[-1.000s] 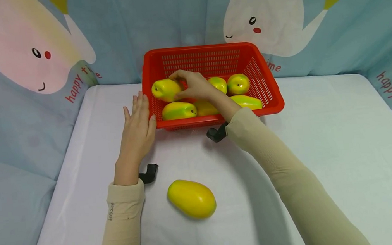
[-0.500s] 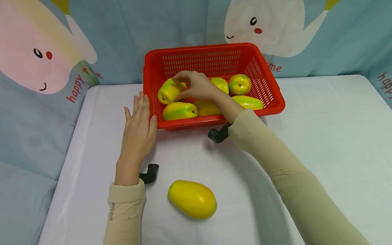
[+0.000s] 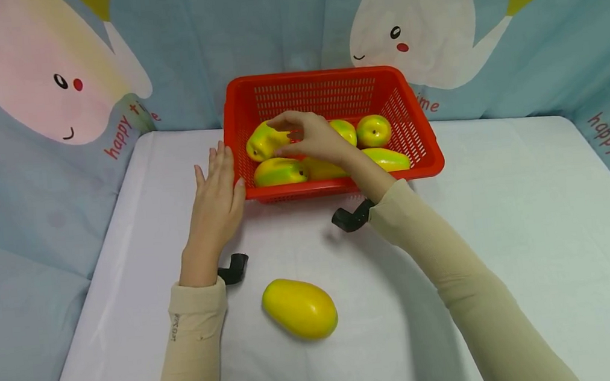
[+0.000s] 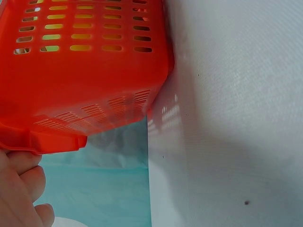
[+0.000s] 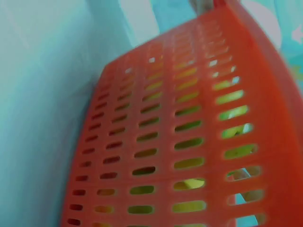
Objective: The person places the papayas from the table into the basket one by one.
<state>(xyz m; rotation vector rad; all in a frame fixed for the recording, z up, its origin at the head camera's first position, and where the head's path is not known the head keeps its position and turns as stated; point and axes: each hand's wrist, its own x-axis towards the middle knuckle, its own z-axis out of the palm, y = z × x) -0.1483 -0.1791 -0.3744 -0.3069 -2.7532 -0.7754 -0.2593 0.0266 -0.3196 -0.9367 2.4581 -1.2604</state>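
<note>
A red slotted basket (image 3: pixel 311 75) at the back of the table holds several yellow-green mangoes. My left hand (image 3: pixel 213 204) rests flat along its left side, fingers extended; the left wrist view shows fingertips (image 4: pixel 32 182) at the basket's rim. My right hand (image 3: pixel 318 136) reaches over the front rim into the basket. Its thumb and fingers are spread apart at the right end of the back-left mango (image 3: pixel 265 142). Just in front of that lies another mango (image 3: pixel 278 172). The right wrist view shows mostly the basket's slotted wall (image 5: pixel 270 156), with the right hand out of sight.
A single yellow mango (image 3: pixel 300 309) lies on the white tabletop (image 3: pixel 514 214) in front of the basket. Another mango (image 3: pixel 373 131) sits at the basket's back right. A patterned blue cloth (image 3: pixel 280 29) hangs behind the table.
The back-left mango has turned and shifted slightly right, then come to rest in the basket. My right hand has loosened from it and its wrist has moved right. My left hand stays put.
</note>
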